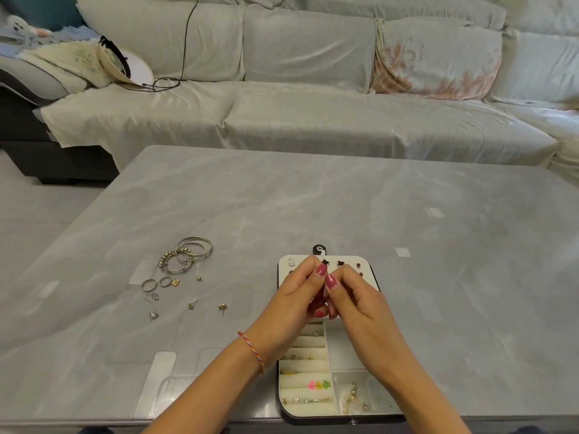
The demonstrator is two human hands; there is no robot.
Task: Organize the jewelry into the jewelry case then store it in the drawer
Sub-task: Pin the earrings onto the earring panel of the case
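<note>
A white jewelry case lies open at the table's near edge, its lid panel studded with earrings and its padded rows holding small pieces. Above the case my left hand and my right hand meet, fingertips pinched together around something tiny that I cannot make out. On the table to the left lie silver bangles, rings and several loose earrings.
The grey marble table stretches far ahead and to the right. Behind it stands a sofa under a pale cover, with a hat, a black cable and folded cloth on its left end.
</note>
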